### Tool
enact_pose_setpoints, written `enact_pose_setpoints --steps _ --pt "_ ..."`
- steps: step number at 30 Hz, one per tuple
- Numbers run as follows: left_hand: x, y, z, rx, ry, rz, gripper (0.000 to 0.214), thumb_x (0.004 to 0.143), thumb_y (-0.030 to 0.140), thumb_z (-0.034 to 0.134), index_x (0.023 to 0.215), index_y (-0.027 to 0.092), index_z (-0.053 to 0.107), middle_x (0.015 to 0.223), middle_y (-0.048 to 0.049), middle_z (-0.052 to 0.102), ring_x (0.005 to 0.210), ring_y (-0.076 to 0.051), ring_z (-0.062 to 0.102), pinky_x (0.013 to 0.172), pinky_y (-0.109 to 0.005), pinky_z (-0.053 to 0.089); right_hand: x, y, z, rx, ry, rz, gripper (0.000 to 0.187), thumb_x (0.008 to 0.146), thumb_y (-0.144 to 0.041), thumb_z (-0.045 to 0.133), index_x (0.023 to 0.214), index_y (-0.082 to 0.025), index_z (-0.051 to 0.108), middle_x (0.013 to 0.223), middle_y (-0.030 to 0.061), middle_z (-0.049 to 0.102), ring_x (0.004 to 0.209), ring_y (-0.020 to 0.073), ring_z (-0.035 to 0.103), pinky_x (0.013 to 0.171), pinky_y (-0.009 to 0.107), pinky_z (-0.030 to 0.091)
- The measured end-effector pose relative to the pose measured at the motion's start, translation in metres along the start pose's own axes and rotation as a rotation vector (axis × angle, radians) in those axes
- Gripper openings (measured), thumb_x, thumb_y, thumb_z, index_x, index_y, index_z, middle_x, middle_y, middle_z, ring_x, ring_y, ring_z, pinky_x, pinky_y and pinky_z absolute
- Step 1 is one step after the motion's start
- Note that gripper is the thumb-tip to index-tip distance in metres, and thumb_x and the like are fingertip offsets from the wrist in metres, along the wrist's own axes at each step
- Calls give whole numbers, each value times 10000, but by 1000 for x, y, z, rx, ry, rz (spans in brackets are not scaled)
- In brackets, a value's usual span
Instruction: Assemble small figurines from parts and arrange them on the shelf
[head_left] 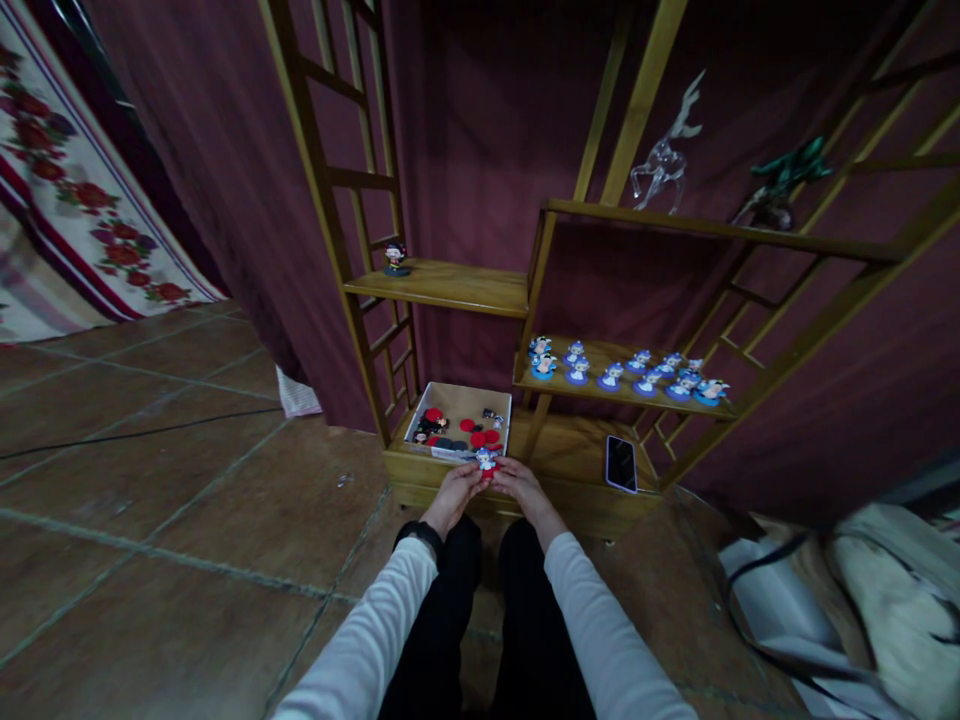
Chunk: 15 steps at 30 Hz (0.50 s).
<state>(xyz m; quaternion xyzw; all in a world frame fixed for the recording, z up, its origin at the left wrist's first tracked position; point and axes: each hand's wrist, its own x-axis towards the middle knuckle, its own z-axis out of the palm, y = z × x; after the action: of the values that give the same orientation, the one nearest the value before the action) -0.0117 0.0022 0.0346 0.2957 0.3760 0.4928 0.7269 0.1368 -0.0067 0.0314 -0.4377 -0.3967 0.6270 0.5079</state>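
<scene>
Between my two hands is a small figurine [486, 460] with a purple-white top and a red round base. The fingers of my left hand [454, 492] pinch it from the left, and those of my right hand [520, 482] close on it from the right. Just beyond my fingers stands a white-rimmed cardboard box [457, 400] on the low shelf. Inside it lie red discs [478, 439], dark grey discs [451, 445] and several small dark figurines [433, 427].
Several purple and blue figurines [611, 376] stand on the middle right shelf [630, 398]. One dark figurine [395, 259] is on the left shelf [457, 285]. A phone [621, 464] lies at lower right. Above are a clear deer ornament [667, 165] and a green ornament [787, 185]. Bags [787, 590] rest on the floor.
</scene>
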Motion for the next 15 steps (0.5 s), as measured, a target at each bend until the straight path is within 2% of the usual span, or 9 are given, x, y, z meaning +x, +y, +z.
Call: enact_pose_setpoints --steps 4,9,15 --pt "-2 2 0 -2 -11 -14 165 687 72 652 852 85 651 791 -92 685 691 -122 631 695 -236 497 -2 -3 1 -11 -19 8 515 549 -342 745 1012 -180 588 843 20 617 733 134 607 713 286 462" --pt "-8 5 -2 66 -104 -6 311 575 133 753 866 99 648 804 -79 683 706 -116 622 716 -221 468 0 0 10 -19 0 17 498 536 -327 752 986 -188 588 823 11 623 713 135 602 688 286 465" --pt "-8 2 -8 183 17 122 467 494 211 788 905 117 589 777 -53 668 687 -141 620 660 -241 459 3 4 22 -1 10 47 518 497 -284 748 981 -172 602 804 12 637 668 130 593 662 280 453"
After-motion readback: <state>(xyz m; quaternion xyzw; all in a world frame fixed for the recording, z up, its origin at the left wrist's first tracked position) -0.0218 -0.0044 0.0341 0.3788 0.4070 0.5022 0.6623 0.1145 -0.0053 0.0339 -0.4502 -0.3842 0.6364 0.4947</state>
